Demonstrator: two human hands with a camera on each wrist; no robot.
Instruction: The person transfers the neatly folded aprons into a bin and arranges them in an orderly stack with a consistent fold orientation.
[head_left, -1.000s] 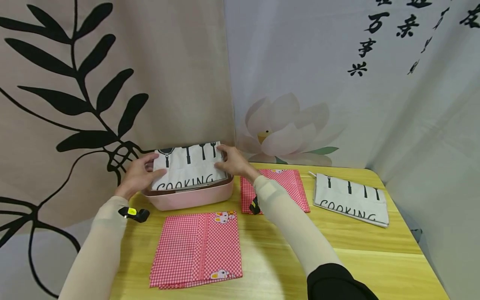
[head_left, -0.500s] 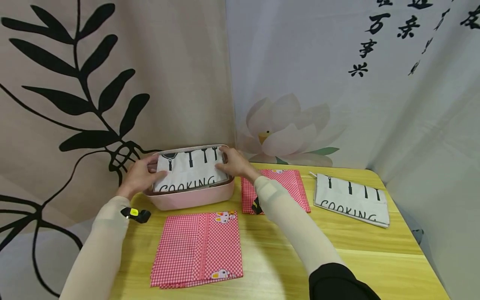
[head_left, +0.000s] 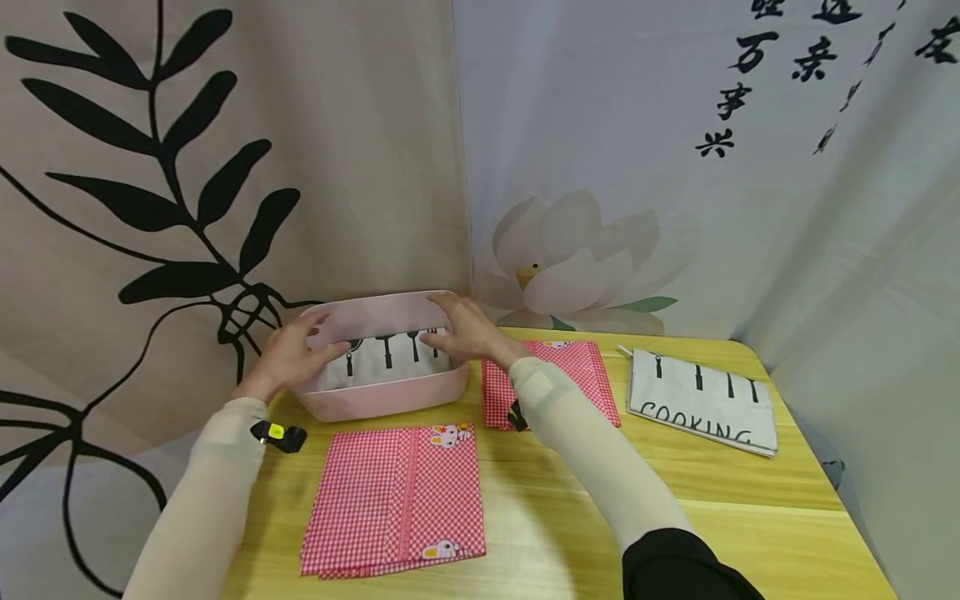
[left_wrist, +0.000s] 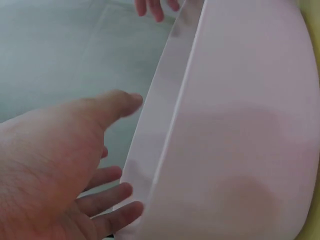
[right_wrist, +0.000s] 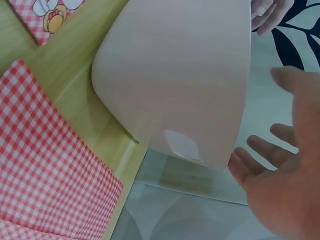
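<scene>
Head view: cooking cloth (head_left: 386, 360) inside pink tub (head_left: 390, 398), between both spread grips.

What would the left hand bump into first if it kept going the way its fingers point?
Probably the white cloth inside the pink tub. The left hand points inward over the tub's left rim, toward the right hand at the other end. Depth is hard to judge.
</scene>
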